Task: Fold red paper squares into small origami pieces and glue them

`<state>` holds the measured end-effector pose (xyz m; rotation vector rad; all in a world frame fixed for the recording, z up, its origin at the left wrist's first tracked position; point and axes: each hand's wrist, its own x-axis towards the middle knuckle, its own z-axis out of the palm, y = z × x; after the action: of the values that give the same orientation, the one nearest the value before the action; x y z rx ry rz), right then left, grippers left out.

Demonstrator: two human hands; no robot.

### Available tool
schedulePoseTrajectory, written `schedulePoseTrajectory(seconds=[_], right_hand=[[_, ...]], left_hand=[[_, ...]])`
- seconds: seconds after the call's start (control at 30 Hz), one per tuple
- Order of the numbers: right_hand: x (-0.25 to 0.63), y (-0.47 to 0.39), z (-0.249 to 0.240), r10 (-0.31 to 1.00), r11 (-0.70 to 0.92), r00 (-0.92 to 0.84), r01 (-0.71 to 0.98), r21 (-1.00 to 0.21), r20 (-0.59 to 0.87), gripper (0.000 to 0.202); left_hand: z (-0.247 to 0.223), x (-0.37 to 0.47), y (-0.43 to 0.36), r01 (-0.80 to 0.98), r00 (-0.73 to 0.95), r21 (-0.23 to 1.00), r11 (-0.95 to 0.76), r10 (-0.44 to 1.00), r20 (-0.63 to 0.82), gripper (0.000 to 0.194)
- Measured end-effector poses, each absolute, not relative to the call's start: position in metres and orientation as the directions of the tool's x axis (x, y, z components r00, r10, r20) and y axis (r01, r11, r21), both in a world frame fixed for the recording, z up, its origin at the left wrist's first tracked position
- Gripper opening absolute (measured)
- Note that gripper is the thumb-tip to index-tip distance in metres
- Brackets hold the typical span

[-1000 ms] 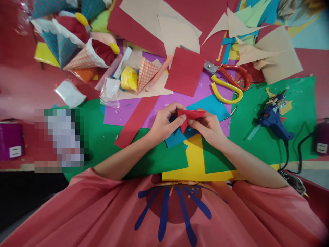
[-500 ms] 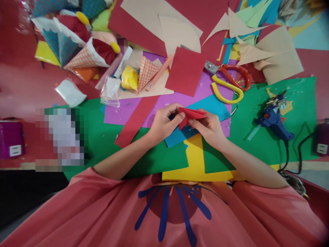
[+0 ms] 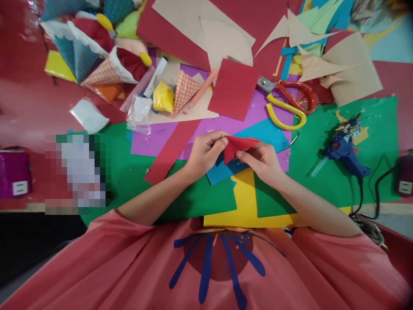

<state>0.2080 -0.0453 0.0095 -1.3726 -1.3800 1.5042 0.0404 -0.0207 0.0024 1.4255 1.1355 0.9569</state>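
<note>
1. On my feed, the folded red piece [image 3: 238,148] sits below-left of the scissors [image 3: 285,103]; my left hand [image 3: 208,156] pinches its left end, my right hand [image 3: 263,160] its right, fingers nearly closed.
2. Probably light, bendy (easily creased); I'd grip folded edges.
3. Counted: one folded piece, one scissors.

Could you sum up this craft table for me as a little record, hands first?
Left hand: pinching a folded red piece
Right hand: holding the same piece by its other side
Scissors: beyond the right hand, handles red and yellow
Glue gun: on the green sheet at right
Small checked cone: beside a yellow bundle
</note>
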Motion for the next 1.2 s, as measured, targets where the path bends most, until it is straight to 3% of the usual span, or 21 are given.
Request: schedulePoseTrajectory(seconds=[0.3,0.43,0.57,0.83,1.0,1.2], right_hand=[[0.21,-0.04,0.013,0.93,-0.244,-0.267,0.064,-0.968,-0.252,0.026],[0.213,-0.036,0.011,0.929,-0.252,-0.27,0.035,-0.967,-0.252,0.014],[0.217,-0.033,0.012,0.923,-0.276,-0.272,0.019,-0.961,-0.271,0.016],[0.218,-0.029,0.01,0.95,-0.271,-0.182,-0.082,-0.959,-0.253,0.013],[0.22,-0.027,0.005,0.947,-0.288,-0.197,-0.18,-0.941,-0.252,0.011],[0.222,-0.026,0.001,0.951,-0.272,-0.199,-0.186,-0.944,-0.235,0.011]], left_hand=[[0.001,0.04,-0.021,0.115,0.211,0.993,-0.003,0.977,-0.021,0.023],[0.001,0.037,-0.016,0.059,0.267,0.998,0.003,0.964,-0.019,0.014],[0.001,0.034,-0.013,-0.011,0.313,0.999,0.038,0.949,-0.033,0.014],[-0.002,0.035,-0.016,-0.054,0.339,0.994,0.099,0.938,-0.075,0.027],[-0.001,0.034,-0.015,-0.058,0.354,0.997,0.058,0.935,-0.034,0.018],[0.002,0.032,-0.013,-0.011,0.364,0.997,-0.081,0.928,0.08,0.012]])
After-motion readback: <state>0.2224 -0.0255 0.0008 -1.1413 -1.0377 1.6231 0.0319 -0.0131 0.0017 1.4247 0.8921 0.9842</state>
